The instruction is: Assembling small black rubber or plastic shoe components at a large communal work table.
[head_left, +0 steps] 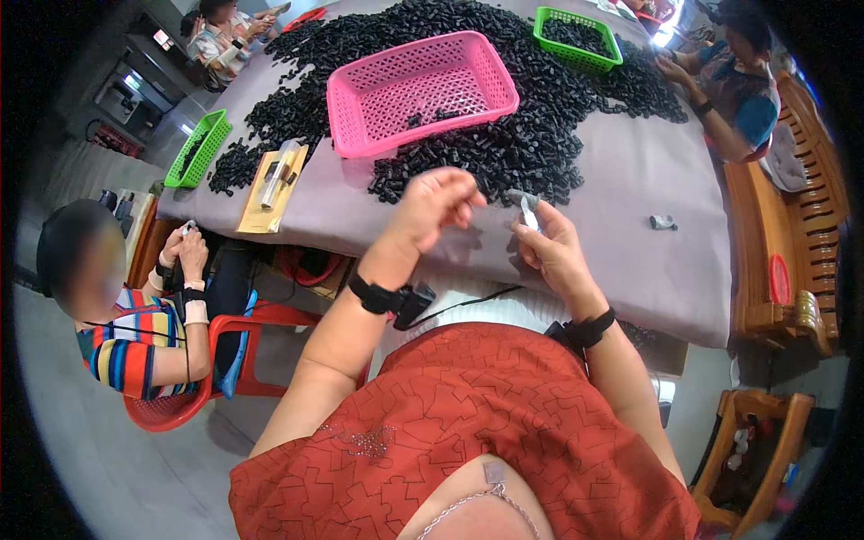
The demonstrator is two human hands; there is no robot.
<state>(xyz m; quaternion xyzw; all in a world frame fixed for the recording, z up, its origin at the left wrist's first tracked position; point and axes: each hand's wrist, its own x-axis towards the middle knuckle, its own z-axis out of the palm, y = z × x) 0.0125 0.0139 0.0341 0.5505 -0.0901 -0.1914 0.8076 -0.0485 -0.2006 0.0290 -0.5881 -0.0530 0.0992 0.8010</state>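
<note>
Green small basket (198, 149) sits at far left edge of the grey cloth table (648, 180), w/ black pieces inside. Next to it a tan flat envelope (270, 193) lies w/ a clear narrow package (281, 171) on top. Pink basket (420, 90) stands in the middle, near empty, on the big heap of black small parts (531, 135). My left hand (432, 205) is raised in front of the heap, fingers curled close together; I cannot tell if they pinch something. My right hand (553, 252) is just beside it, thumb and fingers closed on a small grey-white piece (527, 209), above the table's near edge. Second green basket (576, 38) is at far side. One small grey piece (663, 222) lies alone on the cloth at right.
</note>
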